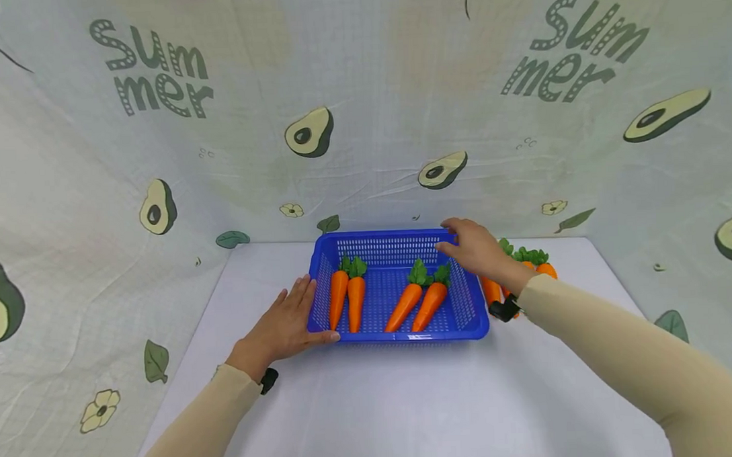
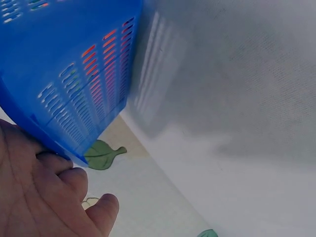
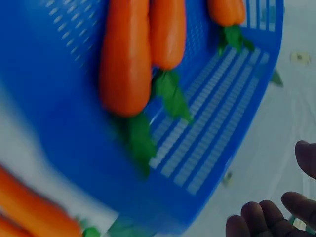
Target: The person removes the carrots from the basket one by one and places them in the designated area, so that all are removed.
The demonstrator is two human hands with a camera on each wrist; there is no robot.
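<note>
A blue plastic basket with slotted walls stands on the white table. Inside, two orange carrots with green tops lie along its left side, and another pair of carrots lies slanted toward the right. My left hand rests against the basket's left rim, fingers extended, thumb along the front edge. Over the back right corner hovers my right hand, its fingers spread and loosely bent. The right wrist view shows nothing in those fingers, which are apart from the rim.
More carrots lie on the table just right of the basket, partly hidden by my right wrist. A cloth printed with avocados hangs behind and beside the table. White tabletop extends in front of the basket.
</note>
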